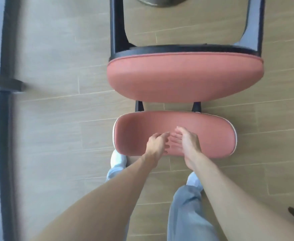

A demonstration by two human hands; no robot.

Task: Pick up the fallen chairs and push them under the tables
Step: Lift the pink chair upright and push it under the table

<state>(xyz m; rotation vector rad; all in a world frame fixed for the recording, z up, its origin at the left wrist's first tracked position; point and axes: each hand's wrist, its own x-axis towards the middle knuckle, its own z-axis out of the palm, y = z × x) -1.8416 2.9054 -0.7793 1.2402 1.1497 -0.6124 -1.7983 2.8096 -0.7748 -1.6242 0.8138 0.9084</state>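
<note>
Chair [184,79] first: it stands upright on the wood floor [56,119] right in front of the person, pink seat facing away and the curved backrest [203,134] nearest them. Both hands are at the backrest's middle. The left hand [155,142] has its fingers curled loosely over the inner face; the right hand [186,141] lies beside it with straighter fingers. Whether either truly grips the top edge I cannot tell, since the frame is blurred there.

From where I stand the chair looks ready to be pushed in. For that, I would spread the hands apart toward the backrest's two ends (bunched in the centre, they let the chair twist) and push low and level so the black legs [118,32] slide rather than tip. Beyond the seat, a round grey shape [160,1] at the top edge is probably the table base. Aim the front legs to either side of it, and go slowly.
</note>
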